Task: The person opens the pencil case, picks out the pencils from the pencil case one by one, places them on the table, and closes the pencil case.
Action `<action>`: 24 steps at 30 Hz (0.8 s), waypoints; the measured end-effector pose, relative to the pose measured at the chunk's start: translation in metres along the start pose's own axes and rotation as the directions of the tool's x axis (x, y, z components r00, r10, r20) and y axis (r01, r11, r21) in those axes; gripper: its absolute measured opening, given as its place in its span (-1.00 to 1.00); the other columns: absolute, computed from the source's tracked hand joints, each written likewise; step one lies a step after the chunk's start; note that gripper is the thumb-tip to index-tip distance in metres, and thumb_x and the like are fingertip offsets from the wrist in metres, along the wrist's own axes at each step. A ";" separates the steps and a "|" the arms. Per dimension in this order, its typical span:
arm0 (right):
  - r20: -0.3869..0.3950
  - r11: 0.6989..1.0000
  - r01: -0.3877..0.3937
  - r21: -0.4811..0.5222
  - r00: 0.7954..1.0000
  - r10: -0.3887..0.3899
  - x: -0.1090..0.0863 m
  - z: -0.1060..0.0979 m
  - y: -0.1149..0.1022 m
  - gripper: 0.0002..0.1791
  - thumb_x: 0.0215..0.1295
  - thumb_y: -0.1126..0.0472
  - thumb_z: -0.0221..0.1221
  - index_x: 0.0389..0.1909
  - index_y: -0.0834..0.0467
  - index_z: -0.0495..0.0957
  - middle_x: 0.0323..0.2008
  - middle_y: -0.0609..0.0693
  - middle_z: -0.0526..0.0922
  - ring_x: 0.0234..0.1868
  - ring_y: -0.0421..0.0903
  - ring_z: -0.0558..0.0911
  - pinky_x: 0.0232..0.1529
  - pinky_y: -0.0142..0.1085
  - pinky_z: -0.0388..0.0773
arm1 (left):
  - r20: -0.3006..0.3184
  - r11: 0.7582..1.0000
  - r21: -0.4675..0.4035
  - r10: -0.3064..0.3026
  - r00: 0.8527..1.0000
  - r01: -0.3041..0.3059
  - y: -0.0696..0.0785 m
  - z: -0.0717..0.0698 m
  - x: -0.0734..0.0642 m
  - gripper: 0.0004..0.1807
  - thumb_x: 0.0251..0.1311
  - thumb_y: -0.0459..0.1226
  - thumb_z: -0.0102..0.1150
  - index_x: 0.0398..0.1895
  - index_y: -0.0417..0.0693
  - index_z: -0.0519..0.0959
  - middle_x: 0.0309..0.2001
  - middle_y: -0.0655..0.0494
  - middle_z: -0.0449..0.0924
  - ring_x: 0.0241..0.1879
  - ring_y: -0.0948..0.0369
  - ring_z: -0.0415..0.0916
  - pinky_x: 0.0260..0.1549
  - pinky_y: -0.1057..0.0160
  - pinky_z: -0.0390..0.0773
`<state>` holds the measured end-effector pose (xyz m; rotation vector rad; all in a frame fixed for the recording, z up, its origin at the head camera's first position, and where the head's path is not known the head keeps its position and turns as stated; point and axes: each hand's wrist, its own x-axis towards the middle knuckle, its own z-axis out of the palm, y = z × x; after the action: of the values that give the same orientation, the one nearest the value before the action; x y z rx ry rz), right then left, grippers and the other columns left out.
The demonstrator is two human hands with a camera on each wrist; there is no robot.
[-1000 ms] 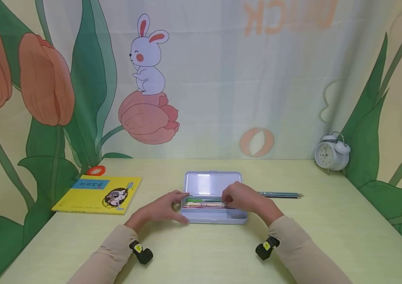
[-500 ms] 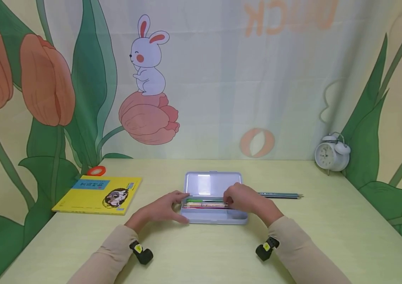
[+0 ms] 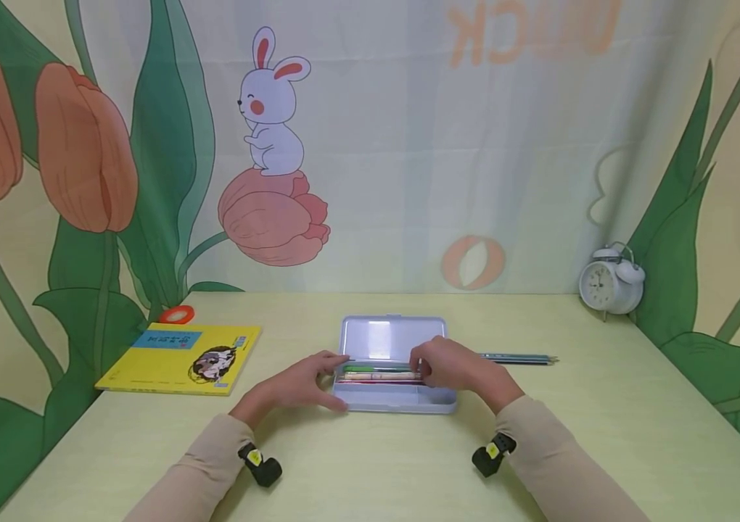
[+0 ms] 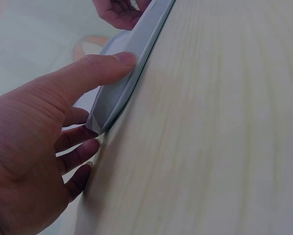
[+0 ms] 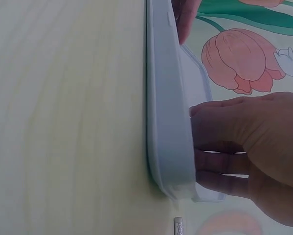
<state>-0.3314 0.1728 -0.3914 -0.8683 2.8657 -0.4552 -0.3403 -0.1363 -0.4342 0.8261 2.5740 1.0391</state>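
Note:
A pale lilac pencil case (image 3: 376,400) lies on the table with its lid (image 3: 370,335) raised at the back. My left hand (image 3: 301,380) holds its left end, thumb on the front wall and fingers at the end wall, as the left wrist view shows. Inside, a green pen (image 3: 360,369), a cream pen (image 3: 379,376) and a thin red stick (image 3: 370,383) lie side by side. My right hand (image 3: 448,364) reaches into the case at their right ends with bent fingers. Its fingertips are hidden behind the front wall in the right wrist view; I cannot tell what they grip.
Dark striped pencils (image 3: 519,359) lie right of the case, points to the right. On the left are a yellow book (image 3: 167,366) and a red-orange tape roll (image 3: 167,315). A white alarm clock (image 3: 610,283) stands at the back right, before the printed curtain.
The right hand makes only small shifts above the pens, uncovering slightly more of the cream pen. The left hand keeps its place on the case.

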 end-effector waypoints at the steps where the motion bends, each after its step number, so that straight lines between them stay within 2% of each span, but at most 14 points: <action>1: -0.001 1.000 0.001 -0.005 1.000 -0.001 0.000 -0.001 0.000 -0.79 0.17 0.44 0.33 -0.24 0.10 0.67 -0.46 -0.15 0.60 -0.41 -0.16 0.53 -0.28 -0.30 0.57 | 0.001 1.000 0.002 0.000 1.000 0.000 0.000 0.000 0.000 0.03 -0.05 0.01 0.57 0.51 -0.02 0.28 0.30 0.11 0.35 0.30 0.08 0.23 0.37 -0.11 0.18; 5: -0.011 1.000 0.010 -0.024 1.000 -0.010 -0.002 -0.003 0.000 -0.74 0.14 0.42 0.37 -0.20 0.07 0.66 -0.48 -0.16 0.57 -0.42 -0.16 0.52 -0.31 -0.30 0.53 | 0.000 1.000 0.009 -0.002 1.000 0.002 0.000 0.000 0.001 0.04 -0.06 0.03 0.57 0.51 -0.01 0.28 0.30 0.13 0.35 0.29 0.10 0.23 0.37 -0.10 0.18; 8: -0.016 0.998 0.046 -0.038 0.999 -0.047 -0.002 -0.004 -0.001 -0.74 0.15 0.41 0.36 -0.19 0.04 0.69 -0.50 -0.16 0.54 -0.43 -0.18 0.49 -0.36 -0.33 0.48 | 0.002 1.000 0.009 0.002 1.000 -0.002 0.000 -0.001 0.001 0.04 -0.06 0.02 0.57 0.51 -0.03 0.28 0.29 0.12 0.36 0.29 0.10 0.23 0.37 -0.10 0.19; 15: -0.023 0.986 0.156 -0.064 0.987 -0.157 -0.002 -0.005 -0.004 -0.60 0.11 0.50 0.29 -0.10 0.05 0.79 -0.63 -0.23 0.50 -0.53 -0.22 0.26 -0.54 -0.39 0.17 | 0.011 1.000 0.001 0.004 1.000 -0.004 -0.001 0.000 0.000 0.03 -0.04 0.01 0.56 0.51 -0.03 0.27 0.31 0.10 0.35 0.30 0.08 0.22 0.36 -0.12 0.19; 19: -0.035 0.981 0.160 -0.108 0.986 -0.164 -0.004 -0.006 -0.009 -0.61 0.15 0.46 0.29 -0.07 0.01 0.78 -0.54 -0.21 0.47 -0.47 -0.20 0.31 -0.49 -0.37 0.24 | 0.006 1.000 -0.004 0.002 1.000 -0.002 0.000 0.000 0.000 0.02 -0.04 0.01 0.56 0.51 -0.03 0.28 0.30 0.10 0.35 0.30 0.08 0.23 0.36 -0.13 0.18; 24: -0.047 0.975 0.125 -0.185 0.990 -0.136 -0.002 -0.003 -0.014 -0.63 0.22 0.40 0.28 -0.05 -0.06 0.78 -0.48 -0.20 0.45 -0.43 -0.18 0.39 -0.45 -0.36 0.34 | 0.006 1.000 -0.008 0.003 1.000 -0.003 0.000 0.000 0.000 0.03 -0.05 0.01 0.57 0.50 -0.03 0.29 0.30 0.10 0.35 0.30 0.08 0.22 0.37 -0.13 0.17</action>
<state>-0.3229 0.1640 -0.3839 -1.0961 2.9517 -0.2370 -0.3407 -0.1361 -0.4335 0.8297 2.5629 1.0454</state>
